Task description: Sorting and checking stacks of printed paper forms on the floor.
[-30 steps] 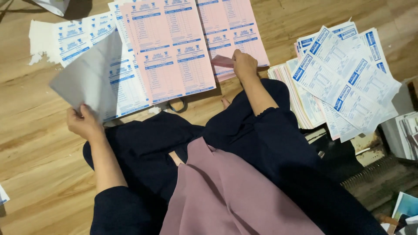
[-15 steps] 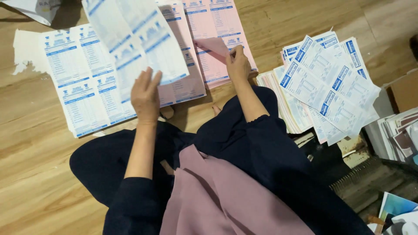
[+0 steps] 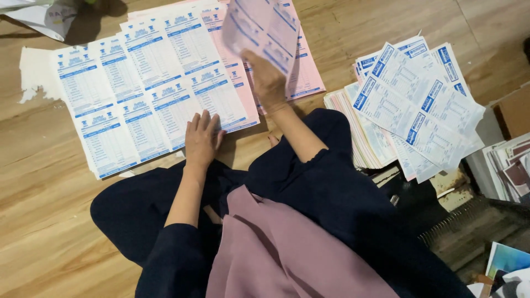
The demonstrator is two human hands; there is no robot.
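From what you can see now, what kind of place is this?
Probably a small print or paper-sorting workroom, with the person seated on a wooden floor. Large sheets of blue printed forms and pink ones lie spread out, and a stack of cut forms is piled to the right.

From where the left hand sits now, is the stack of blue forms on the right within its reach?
Probably not without shifting. The left hand lies flat on the white-and-blue sheet at the left, and the raised right hand, holding up a sheet, stands between it and the blue forms stack.

Right hand (image 3: 269, 83) lifts pink sheet (image 3: 259, 27); left hand (image 3: 201, 140) presses white sheet (image 3: 143, 88).
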